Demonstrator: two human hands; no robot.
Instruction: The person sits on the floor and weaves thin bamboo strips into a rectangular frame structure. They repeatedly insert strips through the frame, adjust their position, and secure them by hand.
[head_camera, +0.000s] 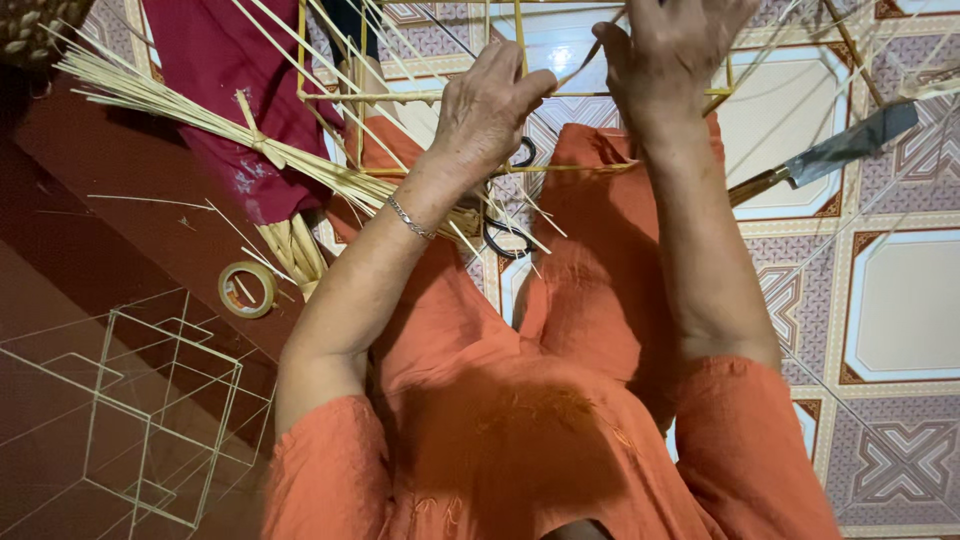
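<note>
Bamboo frame (420, 95): top cut off
Left hand (487, 108): fingers pinching strip (590, 55)
Right hand (670, 50): fingertips cut off, grip unclear
Floor (900, 300): patterned tiles

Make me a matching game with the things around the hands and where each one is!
Things:
1. tape roll
2. knife
3. finished stick cube
4. bundle of sticks

Places:
A. bottom left, on the dark red floor
B. right, on the patterned tiles
C. upper left, tied in the middle
D. left, just beside the left forearm

Pairs: 1-D, 2-B, 3-A, 4-C
</note>
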